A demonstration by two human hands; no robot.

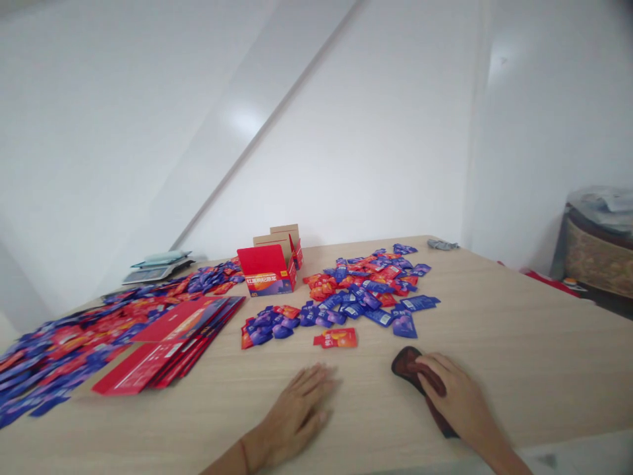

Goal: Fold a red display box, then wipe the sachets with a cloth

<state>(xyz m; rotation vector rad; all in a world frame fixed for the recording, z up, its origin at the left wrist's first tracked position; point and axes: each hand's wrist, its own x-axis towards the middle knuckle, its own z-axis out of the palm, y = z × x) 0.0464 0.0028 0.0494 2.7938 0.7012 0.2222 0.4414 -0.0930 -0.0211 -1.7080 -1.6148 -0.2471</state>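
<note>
At the near right of the table [519, 343]: the right hand [457, 399] gripped a dark object [408, 363], brown and black, its fingers curled over the middle; what the object was could not be told.
Left hand [297, 415]: spread, palm down, holding nothing, near the lone red sachet [338, 338]; blur hid whether it touched the wood.
Lone red sachet, risk: it lay just ahead of the left hand, so a careless forward sweep could have knocked it into the small cluster [271, 323].
Dark object, risk: swung forward, its far end might have ploughed into the right heap [368, 284] and scattered sachets.
Flat cartons, risk: the flat cartons [168, 336] overlapped at a slant beside the large spread [64, 343]; a nudge from the left forearm could have sent them sliding.
Front box, risk: the front box [270, 280] stood upright, flap raised; sachets shoved against it might have shifted it.
Hands: two.
Dark object: one.
Sachets lying alone: one, red.
Sachet groups: three, counting the large spread; single sachets overlapped too much to count.
Upright boxes: two at least, one partly hidden behind the front box.
Flat cartons: several, edges too merged to number.
Grey crumpled item [442, 245]: one, at the far edge.
</note>
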